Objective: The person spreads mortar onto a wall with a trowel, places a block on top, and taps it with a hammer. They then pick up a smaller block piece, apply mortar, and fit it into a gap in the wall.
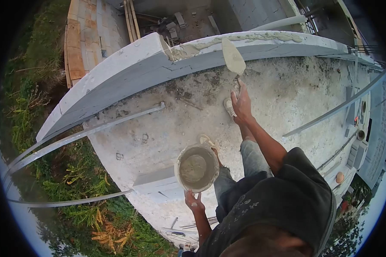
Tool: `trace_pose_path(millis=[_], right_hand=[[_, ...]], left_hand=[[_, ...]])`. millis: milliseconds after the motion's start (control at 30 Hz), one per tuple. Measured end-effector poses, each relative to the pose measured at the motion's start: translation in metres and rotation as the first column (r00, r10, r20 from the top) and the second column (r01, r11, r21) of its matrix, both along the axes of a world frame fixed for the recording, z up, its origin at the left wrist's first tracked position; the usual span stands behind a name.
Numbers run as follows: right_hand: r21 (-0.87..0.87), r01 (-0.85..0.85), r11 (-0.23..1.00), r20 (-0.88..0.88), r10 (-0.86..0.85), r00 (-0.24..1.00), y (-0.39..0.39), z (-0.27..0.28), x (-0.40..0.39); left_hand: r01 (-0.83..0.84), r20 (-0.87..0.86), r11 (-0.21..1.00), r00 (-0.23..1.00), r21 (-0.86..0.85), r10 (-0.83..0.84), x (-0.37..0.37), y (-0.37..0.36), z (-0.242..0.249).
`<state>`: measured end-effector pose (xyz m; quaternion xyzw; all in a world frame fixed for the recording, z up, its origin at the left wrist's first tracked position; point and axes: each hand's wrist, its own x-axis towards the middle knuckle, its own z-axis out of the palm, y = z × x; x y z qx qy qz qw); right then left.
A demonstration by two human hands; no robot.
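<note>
- Trowel (233, 58) is held by the right hand (243, 103); fingers wrapped round handle, one stretched toward blade.
- Blade is seen over the wall (137, 70) edge; contact can't be told.
- Bucket (209, 174) is held at its near side by the left hand (194, 201); fingers partly curled, rest hidden.
- Mortar (193, 167) is contained in bucket.
- Mortar strip (266, 37) is spread along wall top.
- Shoes are seen on floor (176, 124).

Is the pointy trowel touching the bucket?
Apart. The head view shows a wide gap, with floor showing between the trowel up by the wall and the bucket.
</note>
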<state>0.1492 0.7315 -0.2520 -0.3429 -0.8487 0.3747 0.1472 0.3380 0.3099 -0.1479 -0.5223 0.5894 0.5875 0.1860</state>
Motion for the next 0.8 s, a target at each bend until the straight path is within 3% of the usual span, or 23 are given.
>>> trace_pose_path(millis=[100,167,267,333,400,433,533,567,633,667,733,767,800], right_hand=[[-0.067,-0.079,0.995,0.081,0.084,0.993,-0.026,-0.011,-0.038],[-0.142,-0.156,0.978,0.07,0.167,0.984,-0.064,-0.002,-0.003],[-0.184,-0.404,0.896,0.047,0.418,0.907,-0.124,0.042,0.07],[-0.381,-0.593,0.71,0.063,0.659,0.749,-0.145,0.086,0.103],[-0.498,-0.758,0.421,0.15,0.903,0.402,-0.149,0.101,0.106],[-0.531,-0.794,0.296,0.194,0.955,0.226,-0.157,0.104,0.1],[-0.488,-0.869,-0.076,0.114,0.982,-0.15,-0.208,0.1,0.075],[-0.473,-0.865,-0.166,0.167,0.947,-0.273,-0.231,0.09,0.072],[-0.442,-0.842,-0.31,0.195,0.883,-0.428,-0.277,0.07,0.078],[-0.361,-0.861,-0.357,0.193,0.875,-0.444,-0.274,0.072,0.087],[-0.169,-0.884,-0.435,0.146,0.876,-0.459,-0.297,0.082,0.1],[-0.191,-0.883,-0.428,0.095,0.888,-0.451,-0.298,0.094,0.106],[-0.226,-0.877,-0.424,0.057,0.893,-0.446,-0.277,0.106,0.114]], left_hand=[[-0.062,-0.042,0.998,0.997,0.018,0.063,-0.005,0.001,0.01],[0.008,-0.102,0.998,0.995,-0.067,-0.015,0.0,0.002,0.016],[-0.042,-0.094,0.999,0.995,0.03,0.044,0.013,-0.02,0.002],[-0.05,-0.181,0.998,0.982,-0.038,0.042,0.01,-0.018,0.006],[-0.075,-0.208,0.975,0.978,-0.209,0.03,0.004,-0.012,0.004],[-0.09,-0.181,0.935,0.983,-0.343,0.028,-0.001,-0.008,-0.001],[-0.353,-0.297,0.882,0.918,-0.313,0.262,0.008,-0.013,-0.008],[-0.399,-0.323,0.871,0.896,-0.286,0.304,0.016,-0.008,-0.003],[-0.277,-0.372,0.9,0.917,-0.337,0.143,0.022,-0.005,0.004],[-0.206,-0.394,0.905,0.918,-0.372,0.047,0.022,-0.007,0.004],[-0.223,-0.294,0.967,0.939,-0.122,0.179,0.025,-0.033,-0.006],[-0.238,-0.236,0.971,0.944,-0.001,0.231,0.036,-0.051,-0.008],[-0.331,-0.313,0.943,0.894,0.018,0.32,0.063,-0.058,-0.019]])
